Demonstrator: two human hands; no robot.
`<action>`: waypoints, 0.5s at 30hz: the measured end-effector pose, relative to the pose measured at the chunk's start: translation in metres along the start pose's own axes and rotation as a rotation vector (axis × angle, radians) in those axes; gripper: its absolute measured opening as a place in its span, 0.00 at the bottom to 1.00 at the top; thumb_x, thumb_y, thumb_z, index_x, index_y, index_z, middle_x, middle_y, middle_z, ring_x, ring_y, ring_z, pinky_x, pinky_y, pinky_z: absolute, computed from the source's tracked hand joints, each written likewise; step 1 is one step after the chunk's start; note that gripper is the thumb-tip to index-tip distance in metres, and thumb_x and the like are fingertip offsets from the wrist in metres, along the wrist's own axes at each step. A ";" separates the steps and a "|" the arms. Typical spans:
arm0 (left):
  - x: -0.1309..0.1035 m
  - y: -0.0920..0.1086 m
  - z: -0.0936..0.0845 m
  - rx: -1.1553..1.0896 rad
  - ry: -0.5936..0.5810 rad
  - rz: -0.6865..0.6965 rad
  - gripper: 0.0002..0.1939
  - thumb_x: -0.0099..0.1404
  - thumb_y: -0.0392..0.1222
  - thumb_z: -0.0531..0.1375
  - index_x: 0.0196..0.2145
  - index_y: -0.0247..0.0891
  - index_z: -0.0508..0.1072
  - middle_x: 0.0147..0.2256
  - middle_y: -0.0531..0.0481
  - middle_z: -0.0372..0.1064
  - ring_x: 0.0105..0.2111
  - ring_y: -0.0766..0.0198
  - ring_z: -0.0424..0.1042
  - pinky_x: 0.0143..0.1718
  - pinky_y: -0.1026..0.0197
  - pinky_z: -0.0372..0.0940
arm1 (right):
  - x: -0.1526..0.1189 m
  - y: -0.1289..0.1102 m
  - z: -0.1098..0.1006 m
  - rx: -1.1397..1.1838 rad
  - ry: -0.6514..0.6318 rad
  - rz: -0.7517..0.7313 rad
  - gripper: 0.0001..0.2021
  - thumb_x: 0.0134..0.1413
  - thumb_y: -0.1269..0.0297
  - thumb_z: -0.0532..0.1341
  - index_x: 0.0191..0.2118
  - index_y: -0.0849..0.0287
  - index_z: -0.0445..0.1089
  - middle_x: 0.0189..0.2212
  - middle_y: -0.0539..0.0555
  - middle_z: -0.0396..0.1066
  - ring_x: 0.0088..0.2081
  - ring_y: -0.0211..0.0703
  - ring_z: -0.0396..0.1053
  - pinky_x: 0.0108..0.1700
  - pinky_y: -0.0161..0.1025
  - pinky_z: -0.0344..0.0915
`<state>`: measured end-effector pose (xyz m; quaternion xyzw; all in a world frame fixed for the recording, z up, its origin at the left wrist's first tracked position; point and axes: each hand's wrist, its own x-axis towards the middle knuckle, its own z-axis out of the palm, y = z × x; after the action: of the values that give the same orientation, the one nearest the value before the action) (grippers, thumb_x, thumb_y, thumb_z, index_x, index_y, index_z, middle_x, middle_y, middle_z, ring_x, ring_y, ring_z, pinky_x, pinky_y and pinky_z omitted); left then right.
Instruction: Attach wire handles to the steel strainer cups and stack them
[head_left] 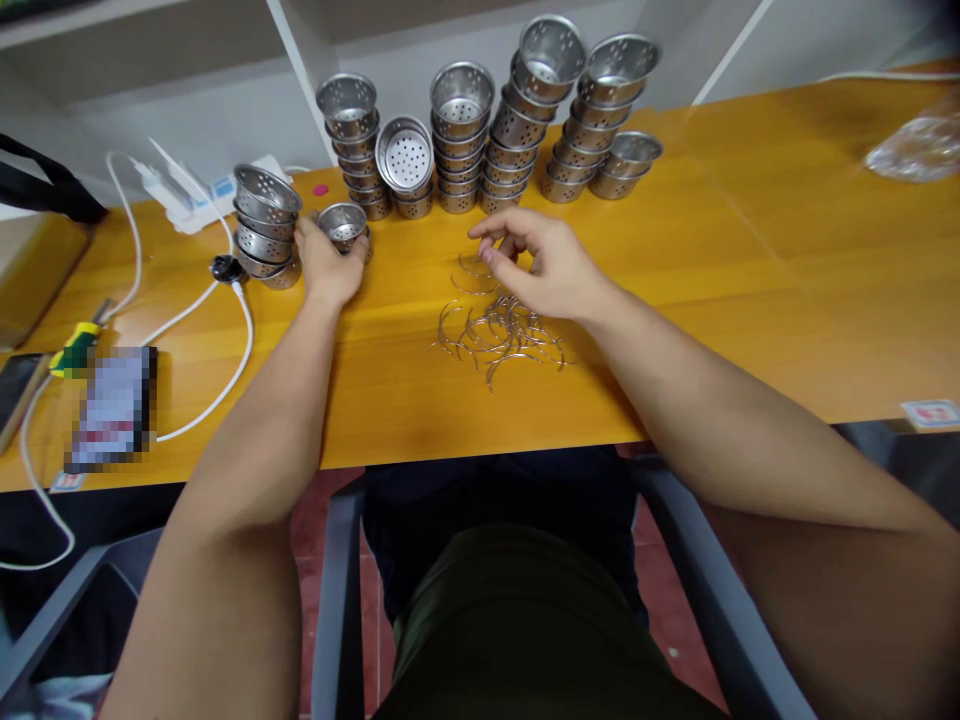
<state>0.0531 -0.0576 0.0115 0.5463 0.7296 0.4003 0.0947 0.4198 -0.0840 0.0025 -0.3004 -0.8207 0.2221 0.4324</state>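
Note:
My left hand (pixel 330 265) is closed round a small perforated metal cup (pixel 343 222) standing on the table, thumb on its right side. Close to that hand's left rises a leaning stack of similar cups (pixel 264 232). Over the middle of the table, my right hand (pixel 544 260) has its thumb and fingertips drawn together at a thin curved wire (pixel 472 290); the exact contact is hard to see. Just below that hand lies a tangled pile of curved metal wires (pixel 510 330).
Several tall cup stacks (pixel 457 140) line the back of the wooden table (pixel 750 300). Leftward are a power strip (pixel 199 205), white cables, a phone (pixel 112 410) and a yellow-green screwdriver (pixel 75 348). A clear plastic bag (pixel 915 145) lies far right.

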 end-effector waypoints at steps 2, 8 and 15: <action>0.000 0.000 0.001 -0.007 -0.002 0.003 0.39 0.72 0.36 0.82 0.72 0.41 0.71 0.80 0.28 0.70 0.87 0.31 0.68 0.96 0.38 0.57 | 0.000 -0.001 0.000 -0.010 0.001 -0.002 0.22 0.85 0.40 0.71 0.67 0.50 0.84 0.48 0.58 0.83 0.42 0.52 0.79 0.53 0.54 0.87; -0.002 0.000 0.002 0.005 -0.018 -0.002 0.37 0.71 0.33 0.81 0.71 0.40 0.72 0.79 0.27 0.70 0.88 0.29 0.67 0.96 0.37 0.56 | 0.000 -0.003 0.000 -0.027 -0.007 0.002 0.21 0.85 0.43 0.70 0.66 0.51 0.85 0.46 0.57 0.83 0.40 0.50 0.76 0.50 0.52 0.86; -0.007 0.008 0.000 0.014 -0.016 -0.026 0.31 0.73 0.32 0.79 0.67 0.39 0.73 0.77 0.27 0.71 0.86 0.31 0.69 0.96 0.38 0.57 | -0.001 -0.003 0.000 -0.002 -0.007 0.016 0.18 0.83 0.46 0.73 0.65 0.50 0.86 0.46 0.57 0.84 0.41 0.52 0.77 0.51 0.54 0.86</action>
<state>0.0611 -0.0630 0.0149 0.5404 0.7388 0.3896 0.1019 0.4192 -0.0869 0.0034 -0.3066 -0.8199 0.2257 0.4276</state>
